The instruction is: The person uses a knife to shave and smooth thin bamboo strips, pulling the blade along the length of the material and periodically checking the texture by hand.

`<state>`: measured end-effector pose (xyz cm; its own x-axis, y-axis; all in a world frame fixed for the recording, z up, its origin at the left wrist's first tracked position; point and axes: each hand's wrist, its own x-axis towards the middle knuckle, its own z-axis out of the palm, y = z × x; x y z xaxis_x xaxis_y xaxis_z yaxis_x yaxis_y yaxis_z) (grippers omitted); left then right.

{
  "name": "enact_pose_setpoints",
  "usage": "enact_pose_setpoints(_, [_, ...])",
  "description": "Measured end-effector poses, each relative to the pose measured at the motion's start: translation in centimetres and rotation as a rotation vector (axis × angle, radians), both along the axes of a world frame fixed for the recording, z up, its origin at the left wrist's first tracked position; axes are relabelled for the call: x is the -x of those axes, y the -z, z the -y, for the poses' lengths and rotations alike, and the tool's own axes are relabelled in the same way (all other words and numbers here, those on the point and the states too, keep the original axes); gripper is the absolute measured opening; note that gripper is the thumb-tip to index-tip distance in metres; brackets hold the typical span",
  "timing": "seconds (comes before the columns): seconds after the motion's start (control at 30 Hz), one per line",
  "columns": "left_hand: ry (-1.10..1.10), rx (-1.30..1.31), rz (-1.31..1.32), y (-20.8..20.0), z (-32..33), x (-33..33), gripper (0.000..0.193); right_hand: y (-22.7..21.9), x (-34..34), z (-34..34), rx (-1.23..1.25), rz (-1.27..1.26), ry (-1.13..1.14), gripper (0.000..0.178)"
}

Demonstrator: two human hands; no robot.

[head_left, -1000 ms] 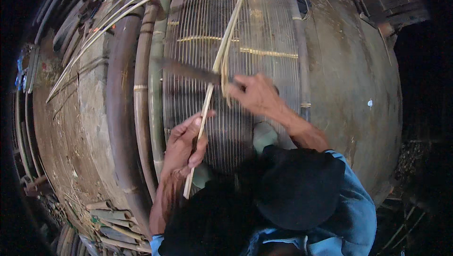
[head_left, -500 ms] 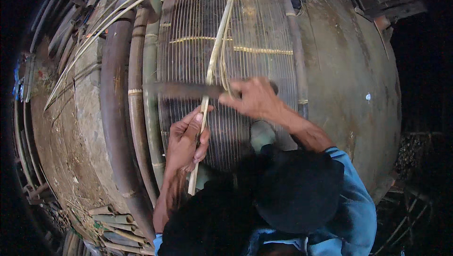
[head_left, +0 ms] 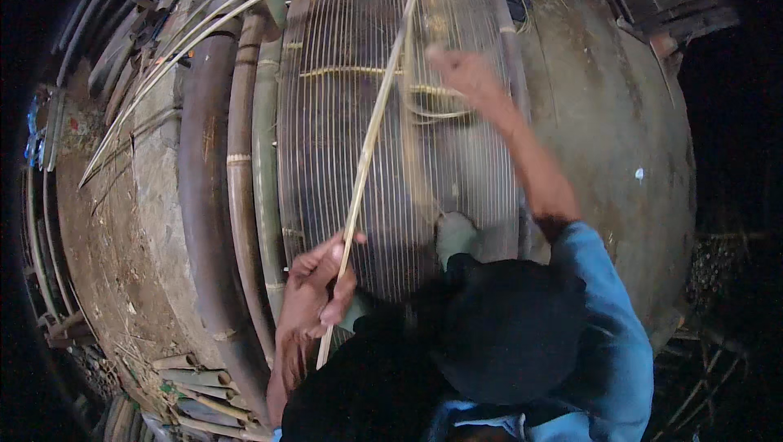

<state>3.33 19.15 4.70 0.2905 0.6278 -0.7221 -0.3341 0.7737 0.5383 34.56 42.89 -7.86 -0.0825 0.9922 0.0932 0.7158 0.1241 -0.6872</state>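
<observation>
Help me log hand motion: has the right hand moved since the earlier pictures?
Yes, away from the body: the right hand was nearer the person than the yellow binding across the slatted panel, and is now about level with it.

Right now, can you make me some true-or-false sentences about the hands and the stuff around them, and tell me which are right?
1. The left hand grips a long pale strip. True.
2. The right hand is lower in the picture than the left. False: it is higher up.
3. A yellow band crosses the slatted panel. True.
4. The thick brown pole lies to the right of the panel. False: it lies to the left.
5. The right sleeve is red. False: it is blue.
</observation>
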Motion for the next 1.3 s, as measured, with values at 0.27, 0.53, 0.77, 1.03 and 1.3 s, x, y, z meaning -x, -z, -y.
enact_pose_setpoints(0.27, [0.000,-0.090,-0.123,0.2,1.0,2.5,0.033,-0.1,0.1,-2.7,0.296,0.158,0.064,0.099])
enact_pose_setpoints(0.53, [0.015,-0.316,-0.366,2.2,-1.3,-1.7,0.037,-1.8,6.4,10.4,0.302,-0.096,-0.054,0.070])
enact_pose_setpoints(0.77, [0.051,-0.231,-0.443,2.4,-2.4,-3.3,0.037,-4.1,8.2,14.9,-0.059,0.119,-0.378,0.062])
enact_pose_setpoints(1.03, [0.046,-0.240,-0.381,2.6,-1.7,-2.1,0.036,-4.1,8.3,11.8,0.090,0.163,-0.388,0.072])
enact_pose_setpoints(1.3, [0.070,-0.096,-0.244,-0.1,1.9,0.1,0.033,-0.2,-0.5,-1.8,0.336,0.108,0.110,0.085])
